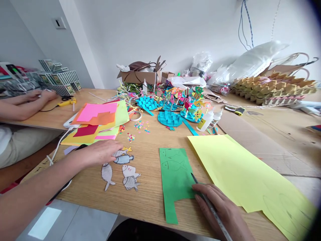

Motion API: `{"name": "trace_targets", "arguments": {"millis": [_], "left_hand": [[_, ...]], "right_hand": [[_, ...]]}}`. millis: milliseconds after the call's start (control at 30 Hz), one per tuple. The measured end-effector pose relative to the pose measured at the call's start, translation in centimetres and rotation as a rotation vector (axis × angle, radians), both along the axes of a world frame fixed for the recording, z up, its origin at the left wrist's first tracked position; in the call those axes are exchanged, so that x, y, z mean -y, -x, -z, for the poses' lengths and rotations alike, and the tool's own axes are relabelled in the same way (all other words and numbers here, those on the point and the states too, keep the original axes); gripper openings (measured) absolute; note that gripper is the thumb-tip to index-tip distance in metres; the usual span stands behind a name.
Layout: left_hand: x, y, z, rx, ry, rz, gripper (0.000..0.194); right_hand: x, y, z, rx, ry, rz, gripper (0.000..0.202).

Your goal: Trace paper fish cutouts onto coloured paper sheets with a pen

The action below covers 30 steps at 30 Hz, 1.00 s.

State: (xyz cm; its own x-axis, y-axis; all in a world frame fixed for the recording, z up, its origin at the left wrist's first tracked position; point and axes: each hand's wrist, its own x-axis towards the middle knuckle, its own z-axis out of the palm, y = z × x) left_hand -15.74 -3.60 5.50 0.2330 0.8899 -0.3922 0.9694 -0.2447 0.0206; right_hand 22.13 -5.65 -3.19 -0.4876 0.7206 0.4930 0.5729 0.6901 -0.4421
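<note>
My right hand [220, 206] grips a slim dark pencil [209, 204], its tip near the right edge of a green paper sheet [175, 180]. Two fish outlines are drawn at the top of that sheet, and a piece is cut out of its lower right. My left hand [106, 152] reaches over several cut-out paper fish, its fingers closed at a grey paper fish [120, 153]; the thumb is hidden. Close by lie a blue-grey fish [124, 159], a small yellow fish [127, 149], a tall grey fish [107, 174] and a pinkish fish [129, 170] touching a striped fish [130, 183].
Coloured paper [97, 112] is stacked behind my left hand; a yellow sheet [233, 160] lies right. Behind stand glue bottles [205, 121] and blue craft bases [170, 119]. Egg trays [273, 87] sit back right. Another person's hands [45, 95] and a yellow glue gun [67, 102] are left.
</note>
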Motion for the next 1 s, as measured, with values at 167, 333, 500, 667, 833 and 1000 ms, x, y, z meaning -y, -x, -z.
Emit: {"name": "trace_targets", "arguments": {"millis": [167,333,500,667,833,1000], "left_hand": [[-0.7,0.1,0.5,-0.071,-0.012,-0.057,0.012],[-1.0,0.8,0.9,-0.069,-0.014,-0.048,0.008],[-1.2,1.1,1.1,-0.06,-0.022,-0.043,0.006],[-1.3,1.2,1.2,-0.057,-0.02,-0.05,0.004],[-1.5,1.8,1.5,-0.038,-0.024,-0.042,0.002],[-1.4,2.5,1.7,-0.014,-0.038,-0.037,0.004]], "right_hand": [[-0.1,0.3,-0.4,0.004,-0.031,-0.006,0.015],[0.0,0.2,-0.3,-0.012,0.001,0.0,0.015],[0.2,0.3,-0.9,0.009,0.018,-0.001,0.015],[0.2,0.4,-0.7,0.016,0.028,0.018,0.015],[0.2,0.3,-0.6,0.026,0.039,0.007,0.015],[0.2,0.3,-0.8,0.021,0.039,0.016,0.016]]}}
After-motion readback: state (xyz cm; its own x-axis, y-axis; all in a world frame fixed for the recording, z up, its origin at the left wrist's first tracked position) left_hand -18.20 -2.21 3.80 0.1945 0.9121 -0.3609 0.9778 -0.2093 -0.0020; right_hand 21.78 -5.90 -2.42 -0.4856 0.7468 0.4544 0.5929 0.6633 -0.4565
